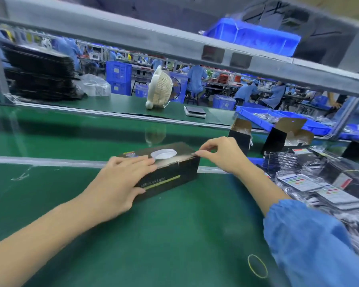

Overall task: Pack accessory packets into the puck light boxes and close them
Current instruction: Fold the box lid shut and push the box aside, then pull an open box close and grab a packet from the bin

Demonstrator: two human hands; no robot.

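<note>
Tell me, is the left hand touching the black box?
Touching. The head view shows the left hand lying flat on top of the black box, fingers stretched along its lid and thumb against its near side, with no gap between them.

Open green mat (174, 235) is left near and left of the puck light box (166, 170). Right side is blocked by piled accessory packets (319, 183). Far right is obstructed by two open boxes (239, 133). Overhead reach is capped by the shelf rail (174, 44).
</note>
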